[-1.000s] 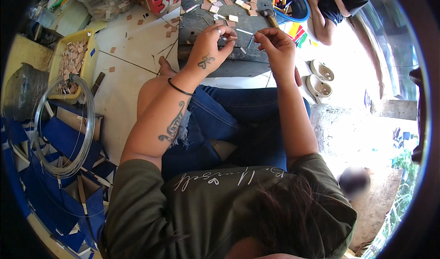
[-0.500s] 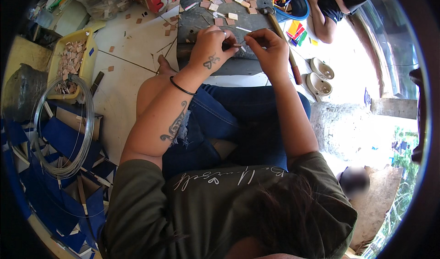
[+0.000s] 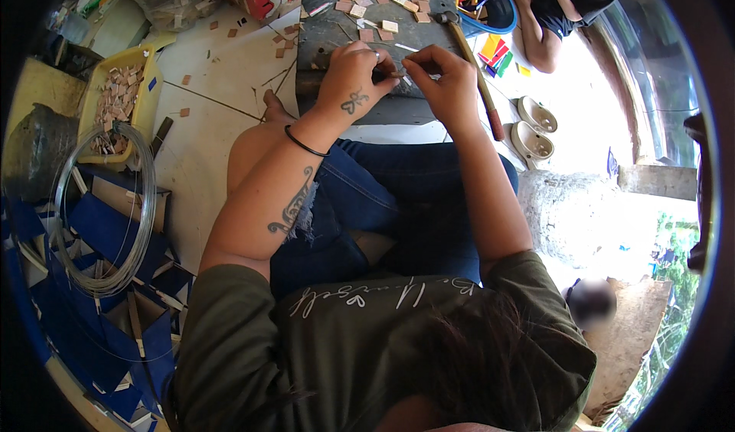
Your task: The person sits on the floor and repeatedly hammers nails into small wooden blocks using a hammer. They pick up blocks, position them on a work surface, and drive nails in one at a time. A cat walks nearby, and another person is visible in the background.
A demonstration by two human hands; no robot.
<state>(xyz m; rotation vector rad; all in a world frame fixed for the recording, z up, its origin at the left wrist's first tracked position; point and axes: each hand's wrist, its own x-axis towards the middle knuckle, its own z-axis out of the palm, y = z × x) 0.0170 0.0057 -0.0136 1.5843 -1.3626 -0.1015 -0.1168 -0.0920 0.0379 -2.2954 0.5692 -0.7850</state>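
Above the near edge of a dark, worn bench (image 3: 321, 34), my two hands meet almost fingertip to fingertip. Between thumb and fingers, my left hand (image 3: 352, 78) pinches a small brown wooden piece, mostly covered by the fingers. My right hand (image 3: 450, 88) has its thumb and forefinger pressed together right beside that piece; whatever is between them is too small to make out. Several small wooden squares (image 3: 367, 35) lie scattered on the bench beyond my hands. A thin white strip (image 3: 406, 48) rests there too, just behind my right fingertips.
A hammer (image 3: 481, 84) lies along the bench's right edge. To the left stand a yellow basket (image 3: 148, 99) of wooden pieces, a coil of wire (image 3: 60, 210) and blue boxes (image 3: 103, 225). A blue tub (image 3: 501, 22), clogs (image 3: 534, 140) and another person's leg (image 3: 542, 45) are at right.
My right hand has shifted slightly left, bringing its fingertips closer to the piece in my left hand. The left hand has hardly moved.
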